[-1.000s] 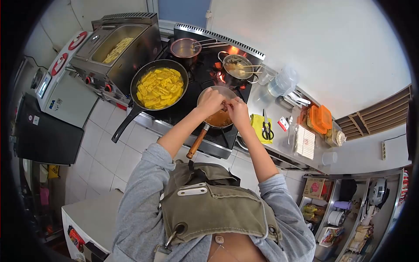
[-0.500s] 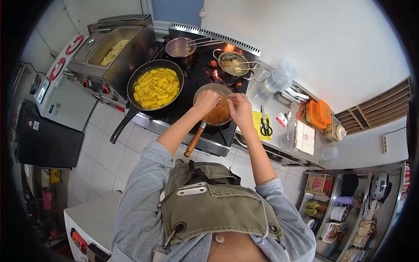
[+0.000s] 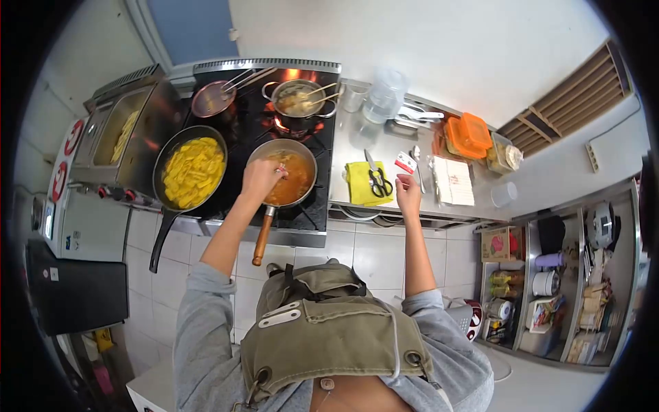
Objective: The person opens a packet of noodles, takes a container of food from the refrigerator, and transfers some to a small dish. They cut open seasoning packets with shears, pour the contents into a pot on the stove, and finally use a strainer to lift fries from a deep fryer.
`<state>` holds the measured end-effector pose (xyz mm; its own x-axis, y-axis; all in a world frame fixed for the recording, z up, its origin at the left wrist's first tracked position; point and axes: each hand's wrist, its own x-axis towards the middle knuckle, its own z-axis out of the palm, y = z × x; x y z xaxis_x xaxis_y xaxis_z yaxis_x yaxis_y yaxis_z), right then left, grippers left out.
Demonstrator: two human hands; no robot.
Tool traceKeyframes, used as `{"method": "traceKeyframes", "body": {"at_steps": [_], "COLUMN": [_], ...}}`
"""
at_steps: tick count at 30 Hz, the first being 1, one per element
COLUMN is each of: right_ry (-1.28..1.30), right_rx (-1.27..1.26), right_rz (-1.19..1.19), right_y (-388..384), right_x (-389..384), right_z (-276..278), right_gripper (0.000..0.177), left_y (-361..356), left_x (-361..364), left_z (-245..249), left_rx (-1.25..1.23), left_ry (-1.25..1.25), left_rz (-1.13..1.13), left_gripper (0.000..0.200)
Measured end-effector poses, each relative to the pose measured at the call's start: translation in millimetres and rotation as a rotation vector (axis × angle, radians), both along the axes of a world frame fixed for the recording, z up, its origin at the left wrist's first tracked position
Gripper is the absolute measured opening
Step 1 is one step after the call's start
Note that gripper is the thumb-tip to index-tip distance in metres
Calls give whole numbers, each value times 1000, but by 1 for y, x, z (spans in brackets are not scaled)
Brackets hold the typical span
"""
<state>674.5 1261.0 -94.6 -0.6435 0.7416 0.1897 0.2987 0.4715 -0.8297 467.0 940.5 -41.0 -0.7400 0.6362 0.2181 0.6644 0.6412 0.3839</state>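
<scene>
A tiled kitchen seen from above: a black stove [image 3: 247, 127] on the left, a steel counter [image 3: 353, 143] running off to the right. Farthest left sits a fryer [image 3: 120, 134], and at its 3 o'clock a frying pan [image 3: 189, 172] full of yellow pieces. At the back of the stove a small pan [image 3: 213, 99] and a pot [image 3: 298, 99] stand side by side (flame glows under the pot). The saucepan [image 3: 296, 180], at 6 o'clock from the pot, holds orange-brown sauce. The left hand [image 3: 261, 180] hangs over its 9 o'clock rim, fingertips pinched on a small red-and-white scrap [image 3: 280, 167] above the sauce. The hands are well apart. On the counter lies a yellow cloth [image 3: 357, 187] with scissors [image 3: 376, 180] on it. The right hand [image 3: 408, 193] is raised at the cloth's 3 o'clock, just at 6 o'clock of a red-and-white packet [image 3: 405, 163]; whether it grips anything, I cannot tell. Farther right stands an orange box [image 3: 467, 134].
</scene>
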Motion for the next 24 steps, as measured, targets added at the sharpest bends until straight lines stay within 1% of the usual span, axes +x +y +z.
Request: {"method": "traceKeyframes", "body": {"at_steps": [1, 2, 4, 5, 6, 7, 9, 10, 12, 13, 14, 15, 16, 17, 18, 19, 20, 21, 22, 23, 24], "right_ry": [-15, -53, -147, -183, -221, -268, -308, -338, -402, -399, -393, -363, -348, -423, -501, -497, -542, -588, -638, -535, -539], "right_rx": [-35, 28, 49, 102, 81, 76, 73, 132, 214, 249, 283, 316, 314, 331, 347, 341, 328, 316, 302, 361, 359], "right_rz": [-59, -72, -105, -85, -116, -95, -54, -36, 30, 48, 64, 131, 147, 164, 178, 186, 172, 156, 139, 93, 97], "right_y": [18, 38, 71, 92, 101, 114, 137, 145, 161, 166, 170, 176, 173, 172, 171, 169, 166, 161, 155, 149, 143], "right_x": [3, 10, 15, 15, 15, 14, 5, 0, -13, -21, -30, -36, -45, -51, -57, -63, -68, -73, -73, -72, -72], "right_z": [-13, -26, -48, -67, -72, -84, -101, -109, -121, -127, -131, -135, -133, -130, -124, -120, -117, -114, -115, -118, -119], "right_gripper": [17, 20, 24, 25, 24, 26, 28, 30, 36, 40, 44, 46, 46, 45, 43, 43, 35, 27, 20, 15, 15], "left_y": [2, 4, 9, 6, 9, 13, 15, 18, 21, 21, 19, 16, 17, 19, 18, 18, 19, 19, 19, 19, 21], "left_x": [2, 3, 2, -2, -1, 1, 4, 6, 9, 7, 6, 8, 10, 16, 16, 16, 15, 14, 13, 11, 10], "left_z": [2, 2, -8, -16, -12, -9, 0, 1, 1, -10, -14, -14, -5, 4, 4, 4, 2, 0, -3, -5, -3], "left_rx": [-36, -74, 26, 54, 84, 78, -161, -165, -150, 25, 20, -29, -78, -133, -141, -162, -182, -137, -143, -18, 111], "left_ry": [40, 78, 133, 152, 174, 173, 80, 83, 119, 156, 162, 169, 178, 156, 163, 140, 114, 137, 132, 201, 271], "left_rz": [43, 86, 85, 35, -9, -1, 92, 110, 220, 191, 212, 194, 175, 207, 217, 272, 325, 323, 323, 253, 185], "left_gripper": [25, 30, 30, 30, 30, 30, 25, 25, 21, 21, 21, 23, 26, 19, 19, 17, 14, 17, 17, 22, 28]}}
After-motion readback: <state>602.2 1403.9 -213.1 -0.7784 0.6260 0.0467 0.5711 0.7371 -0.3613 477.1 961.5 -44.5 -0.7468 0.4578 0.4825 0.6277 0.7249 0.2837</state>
